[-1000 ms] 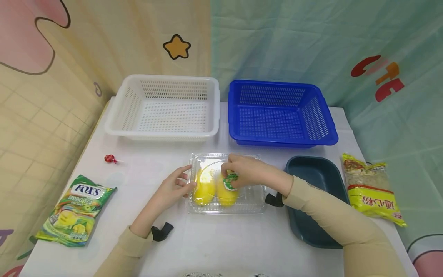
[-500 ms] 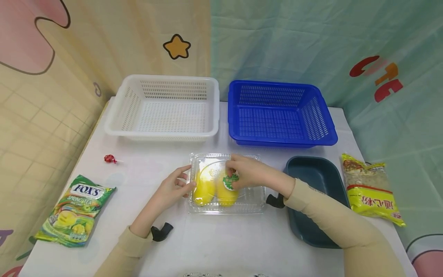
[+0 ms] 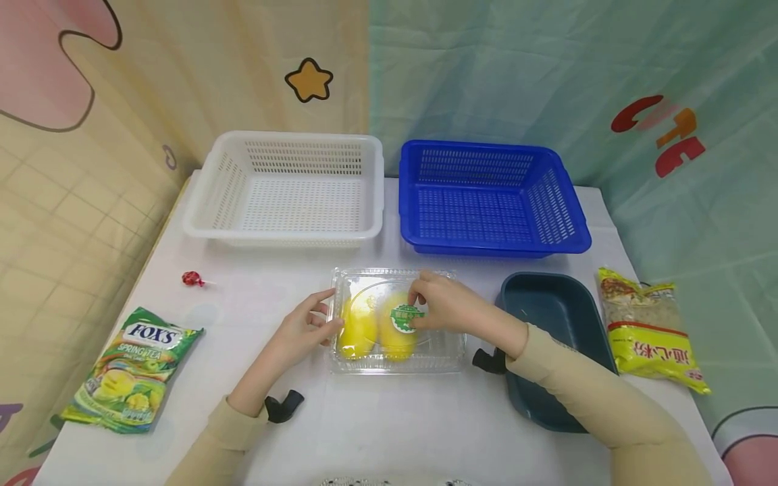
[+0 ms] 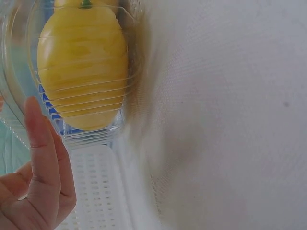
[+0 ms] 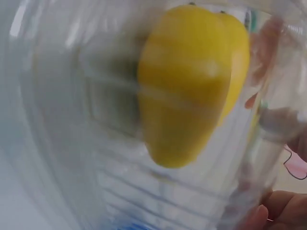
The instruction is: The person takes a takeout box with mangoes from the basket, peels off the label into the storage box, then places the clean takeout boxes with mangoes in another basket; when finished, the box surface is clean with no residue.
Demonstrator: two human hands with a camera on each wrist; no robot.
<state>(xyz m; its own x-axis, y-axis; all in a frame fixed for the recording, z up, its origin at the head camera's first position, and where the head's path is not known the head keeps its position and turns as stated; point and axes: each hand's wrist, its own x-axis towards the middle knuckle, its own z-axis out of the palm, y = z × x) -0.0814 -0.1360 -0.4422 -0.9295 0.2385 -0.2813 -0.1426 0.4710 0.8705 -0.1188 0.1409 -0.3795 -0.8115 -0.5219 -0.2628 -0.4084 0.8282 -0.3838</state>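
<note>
In the head view a clear plastic clamshell box [image 3: 446,347] lies closed mid-table. Two yellow fruits, mango-like in shape, are inside; the right wrist view shows one fruit [image 5: 184,91] up close through the plastic. On the lid is a round green-and-white sticker [image 3: 404,320]. My right hand [image 3: 448,304] is over the lid, its thumb and curled fingers pinching the sticker at its right edge. My left hand [image 3: 302,331] rests against the box's left end, thumb at the rim. The left wrist view shows its fingers [image 4: 42,148] fairly straight beside the box wall.
Behind the box stand a white basket [image 3: 282,235] and a blue basket [image 3: 495,248]. A dark teal tub [image 3: 550,304] is under the right forearm, with a yellow food packet [image 3: 653,334] beyond. At left lie a lollipop [image 3: 192,278] and a green Fox's candy bag [image 3: 134,371].
My right hand has shifted a little to the right over the lid, and more of the sticker shows. The left hand and the box have stayed in place.
</note>
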